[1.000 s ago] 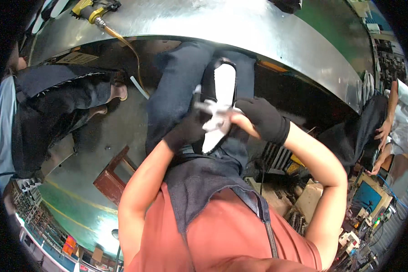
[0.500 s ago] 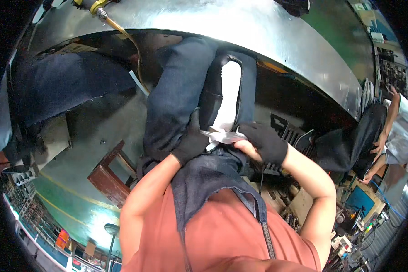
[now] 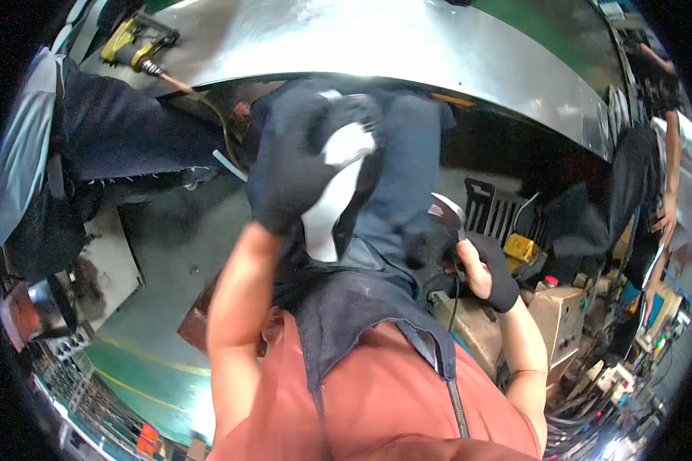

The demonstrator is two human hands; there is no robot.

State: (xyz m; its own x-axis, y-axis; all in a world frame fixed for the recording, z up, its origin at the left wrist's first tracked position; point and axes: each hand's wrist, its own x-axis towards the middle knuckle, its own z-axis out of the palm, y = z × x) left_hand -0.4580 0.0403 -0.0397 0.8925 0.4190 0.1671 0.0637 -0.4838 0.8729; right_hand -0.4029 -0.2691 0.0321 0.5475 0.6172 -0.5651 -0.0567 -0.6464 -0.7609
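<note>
My left hand (image 3: pixel 292 169), in a black glove that leaves the thumb dark too, grips a black shoe with a white underside (image 3: pixel 336 203). The shoe lies over my lap, tilted, its white bottom facing up. Its far end is blurred by motion, and the fingers round it are partly hidden. Off to the right, my right hand (image 3: pixel 488 269) is closed on a hammer (image 3: pixel 450 211). The hammer's metal head points up and stands apart from the shoe. The right glove leaves the thumb bare.
A shiny metal table (image 3: pixel 361 50) curves across the far side. On its left end lies a yellow nail gun (image 3: pixel 134 46) with a hose (image 3: pixel 211 111). A dark plastic chair (image 3: pixel 488 211) stands at right, near boxes. People sit at the left and right.
My left hand has risen with the shoe, which has swung left and tilted. My right hand has moved right, away from the shoe, holding the hammer. The view has shifted slightly.
</note>
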